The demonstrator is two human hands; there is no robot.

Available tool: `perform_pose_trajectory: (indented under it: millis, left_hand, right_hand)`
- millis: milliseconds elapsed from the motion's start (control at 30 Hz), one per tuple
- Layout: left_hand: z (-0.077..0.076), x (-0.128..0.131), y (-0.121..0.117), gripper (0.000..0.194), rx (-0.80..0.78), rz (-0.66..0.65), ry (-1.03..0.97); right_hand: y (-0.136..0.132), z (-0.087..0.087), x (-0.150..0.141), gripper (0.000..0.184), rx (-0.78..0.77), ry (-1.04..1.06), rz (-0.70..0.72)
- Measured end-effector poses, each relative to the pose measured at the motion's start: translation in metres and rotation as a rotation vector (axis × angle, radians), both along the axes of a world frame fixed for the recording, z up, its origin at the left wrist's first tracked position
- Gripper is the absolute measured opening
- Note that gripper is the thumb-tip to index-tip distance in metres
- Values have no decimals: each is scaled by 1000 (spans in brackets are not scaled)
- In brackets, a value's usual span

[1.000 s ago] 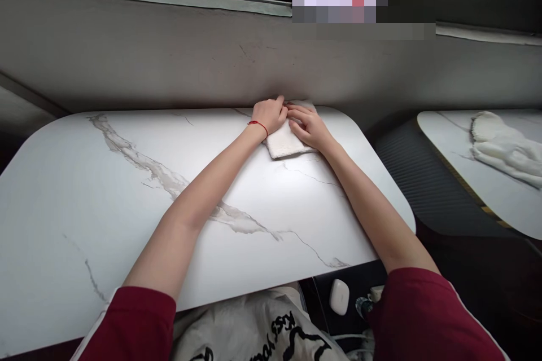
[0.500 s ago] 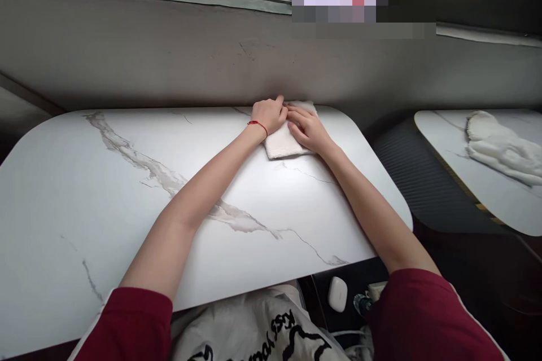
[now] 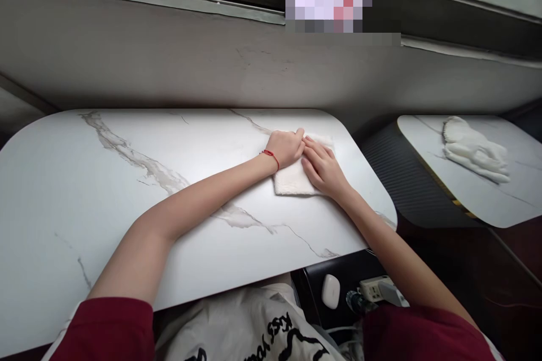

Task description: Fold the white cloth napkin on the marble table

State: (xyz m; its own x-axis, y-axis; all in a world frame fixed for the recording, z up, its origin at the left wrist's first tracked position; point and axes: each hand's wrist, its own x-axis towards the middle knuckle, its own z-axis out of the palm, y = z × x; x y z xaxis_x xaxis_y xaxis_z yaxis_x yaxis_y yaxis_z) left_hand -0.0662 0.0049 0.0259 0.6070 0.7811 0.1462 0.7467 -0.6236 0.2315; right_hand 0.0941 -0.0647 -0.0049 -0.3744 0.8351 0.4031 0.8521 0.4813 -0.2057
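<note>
A folded white cloth (image 3: 294, 179) lies flat on the marble-patterned white tabletop (image 3: 203, 254), toward its right side. My left hand (image 3: 287, 148), with a red string bracelet at the wrist, is closed on the cloth's upper left part, fingers curled under. Beside it, my right hand (image 3: 324, 168) rests flat on the cloth with fingers stretched out, their tips touching the left hand. Both palms hide part of the cloth.
A grey wall (image 3: 178, 62) borders the table's far edge. To the right, a second white table (image 3: 499, 203) bears a crumpled white cloth (image 3: 476, 149). Below the near edge are a white rounded case (image 3: 331, 291), a power strip (image 3: 372, 289) and a bottle (image 3: 357, 300).
Both hands and the folded cloth have come nearer to me and slightly right, away from the wall. The camera view has shifted a little to the right.
</note>
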Motion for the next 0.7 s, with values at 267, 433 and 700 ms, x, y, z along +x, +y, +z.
perform_pose_trajectory:
  millis: [267,433,700]
  left_hand:
    - [-1,22,-60,31,-30,-216,-23]
    - [-2,30,-94,31,-16,-345,-53]
    - [-2,40,-95,33,-52,-405,-41]
  right_hand:
    - [-80,0,20,53,34,6,-69]
    - [-122,-2,30,64,30,21,-100]
    - [-136,-4,36,68,42,-10,-147]
